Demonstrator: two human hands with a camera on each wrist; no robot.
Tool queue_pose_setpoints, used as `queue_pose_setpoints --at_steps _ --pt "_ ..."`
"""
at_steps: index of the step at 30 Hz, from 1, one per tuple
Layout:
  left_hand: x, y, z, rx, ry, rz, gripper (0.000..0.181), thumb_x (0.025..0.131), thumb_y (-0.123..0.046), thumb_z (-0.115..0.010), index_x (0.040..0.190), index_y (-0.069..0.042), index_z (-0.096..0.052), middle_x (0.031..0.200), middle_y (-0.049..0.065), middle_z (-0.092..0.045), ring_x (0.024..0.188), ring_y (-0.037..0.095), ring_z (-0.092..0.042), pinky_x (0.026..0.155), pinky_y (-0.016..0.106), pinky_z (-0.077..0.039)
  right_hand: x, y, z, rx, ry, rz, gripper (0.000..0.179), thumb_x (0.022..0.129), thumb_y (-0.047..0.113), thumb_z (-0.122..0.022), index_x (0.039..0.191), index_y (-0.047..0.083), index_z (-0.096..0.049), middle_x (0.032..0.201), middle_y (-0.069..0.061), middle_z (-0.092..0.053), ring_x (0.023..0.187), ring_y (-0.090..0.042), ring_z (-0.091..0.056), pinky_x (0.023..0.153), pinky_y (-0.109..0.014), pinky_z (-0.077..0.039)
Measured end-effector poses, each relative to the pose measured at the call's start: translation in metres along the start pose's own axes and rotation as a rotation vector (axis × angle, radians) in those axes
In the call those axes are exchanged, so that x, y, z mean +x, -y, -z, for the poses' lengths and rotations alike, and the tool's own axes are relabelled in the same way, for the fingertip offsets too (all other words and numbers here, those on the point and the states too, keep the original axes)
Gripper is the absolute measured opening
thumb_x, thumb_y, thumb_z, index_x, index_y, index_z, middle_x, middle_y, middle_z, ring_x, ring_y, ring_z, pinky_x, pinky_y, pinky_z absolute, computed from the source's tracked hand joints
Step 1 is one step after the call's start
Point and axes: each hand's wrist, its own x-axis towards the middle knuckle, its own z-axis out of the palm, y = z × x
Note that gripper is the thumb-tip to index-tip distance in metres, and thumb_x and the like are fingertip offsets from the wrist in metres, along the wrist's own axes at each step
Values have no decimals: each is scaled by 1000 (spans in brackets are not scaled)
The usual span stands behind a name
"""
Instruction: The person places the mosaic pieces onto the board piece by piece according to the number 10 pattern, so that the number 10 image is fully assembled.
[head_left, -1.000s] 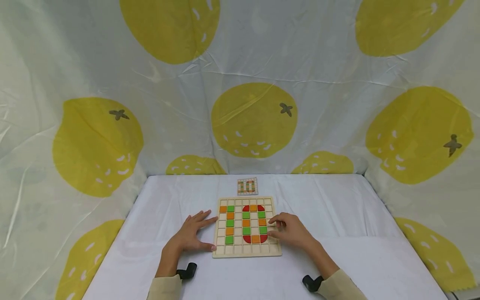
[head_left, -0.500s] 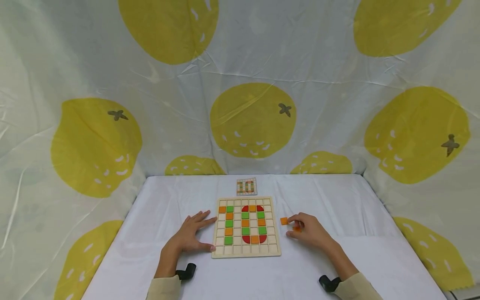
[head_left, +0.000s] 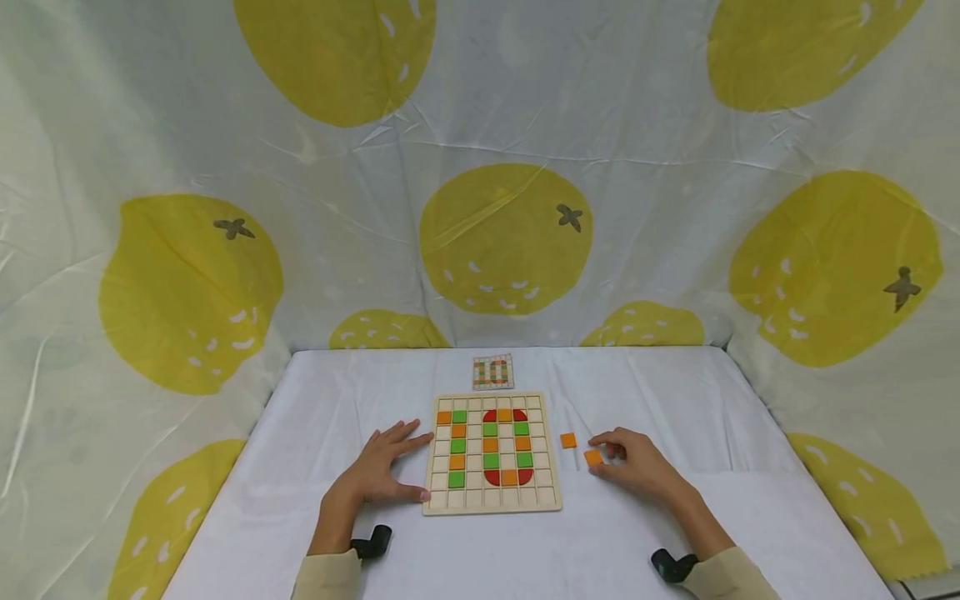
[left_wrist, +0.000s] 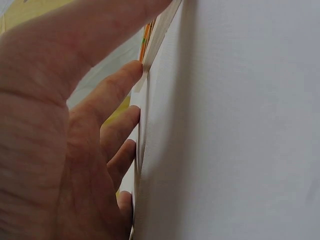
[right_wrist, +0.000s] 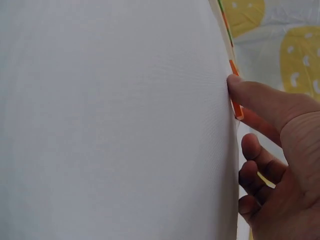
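Observation:
A square wooden grid board (head_left: 492, 499) lies on the white cloth, with green, orange and red tiles in its cells. My left hand (head_left: 378, 467) is spread at its left side, thumb and index fingertips touching the edge. In the left wrist view, the left hand's fingers (left_wrist: 122, 85) reach toward that edge, straight. Right of the board, my right hand (head_left: 633, 460) has thumb and index finger at opposite sides of an orange square tile (head_left: 593, 457), pinching it at the table. The remaining fingers are curled. Another orange tile (head_left: 567, 440) lies between that hand and the board.
A small pattern card (head_left: 492, 372) lies behind the board. White cloth (head_left: 480, 554) covers the table. Lemon-print curtains (head_left: 506, 242) hang at the back and both sides.
My right hand has moved right, from the board's right edge to the orange tiles, both now visible. It has shifted slightly further right since half a second ago. My left hand has stayed put.

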Motion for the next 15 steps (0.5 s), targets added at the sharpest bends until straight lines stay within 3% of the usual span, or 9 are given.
queue_pose_setpoints --at_steps 8,15 --pt "0 1 1 2 -6 -9 98 65 -69 -84 151 -32 -54 167 5 -37 157 37 -26 125 68 -14 -2 -1 2 21 -2 21 25 86 25 -85 109 23 -78 85 6 -59 82 -11 -53 72 -22 -46" --pt "1 0 1 6 -4 -15 98 65 -68 -84 151 -31 -54 166 7 -38 157 39 -27 124 70 -14 -3 -4 6 29 -7 93 25 86 19 -84 110 17 -78 84 5 -61 78 -8 -53 70 -21 -46"
